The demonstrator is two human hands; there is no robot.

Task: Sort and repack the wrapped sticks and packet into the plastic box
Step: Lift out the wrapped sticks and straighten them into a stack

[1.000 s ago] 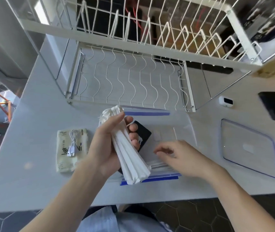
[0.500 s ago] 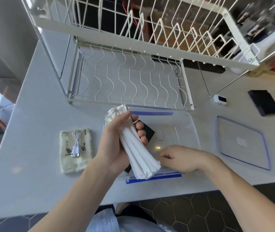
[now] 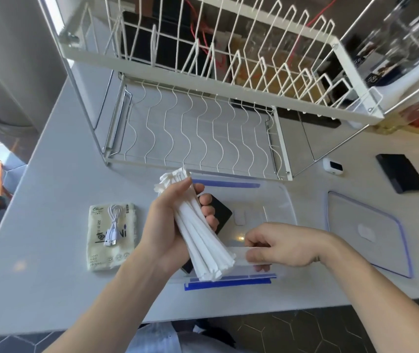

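My left hand grips a thick bundle of white paper-wrapped sticks, held slanted above the clear plastic box with blue clips. My right hand reaches into the box near its front wall and pinches more wrapped sticks lying there. A black flat object lies inside the box behind the bundle. A cream packet with a coiled white cable on top rests on the counter left of the box.
The box's clear lid lies on the counter to the right. A white wire dish rack stands behind the box, its upper tier overhanging. A small white device and a black case sit at far right. The counter edge runs near me.
My right hand has closed on sticks at the box's front wall and lifted slightly. The left hand keeps the bundle in the same grip. The camera has moved closer.
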